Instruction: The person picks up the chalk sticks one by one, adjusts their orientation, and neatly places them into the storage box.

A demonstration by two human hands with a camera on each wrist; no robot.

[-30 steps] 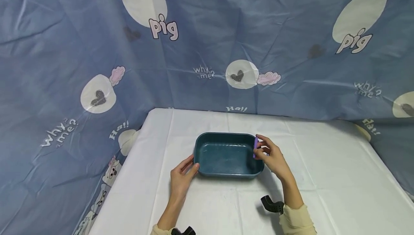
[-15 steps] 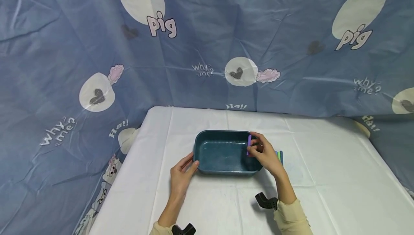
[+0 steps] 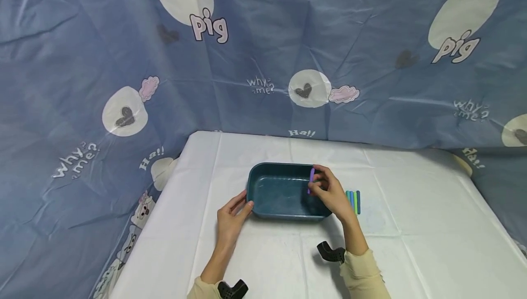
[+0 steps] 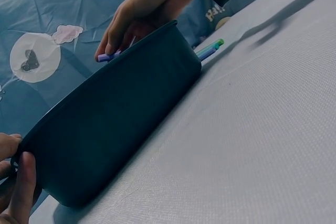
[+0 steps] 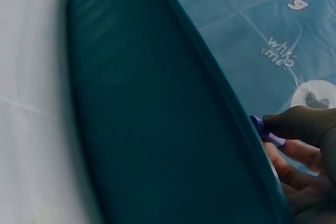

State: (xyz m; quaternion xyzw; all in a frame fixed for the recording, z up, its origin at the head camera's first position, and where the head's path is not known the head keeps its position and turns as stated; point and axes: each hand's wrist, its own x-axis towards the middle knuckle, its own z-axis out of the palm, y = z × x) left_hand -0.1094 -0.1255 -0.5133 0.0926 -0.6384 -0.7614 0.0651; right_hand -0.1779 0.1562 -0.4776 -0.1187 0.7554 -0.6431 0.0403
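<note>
A dark teal rectangular dish [image 3: 288, 217] with rounded corners stands on the white-covered table. My left hand [image 3: 230, 220] holds its left end, thumb at the rim and fingers along the outer wall, as the left wrist view shows too. My right hand [image 3: 335, 198] pinches a slim purple marker [image 3: 311, 180] between thumb and fingers over the right part of the dish. In the right wrist view the purple marker [image 5: 275, 139] shows just past the dish rim, partly covered by the fingers. No other thing shows inside the dish.
Several markers [image 3: 355, 202] in green and blue shades lie side by side on the table, just right of the dish and partly behind the right hand. A blue printed curtain [image 3: 263, 56] hangs behind and to the left. The white tablecloth [image 3: 271, 262] spreads around the dish.
My right hand has moved left with the purple marker, from the dish's right edge to farther over its inside. The markers on the table have come into sight. The left hand stays put.
</note>
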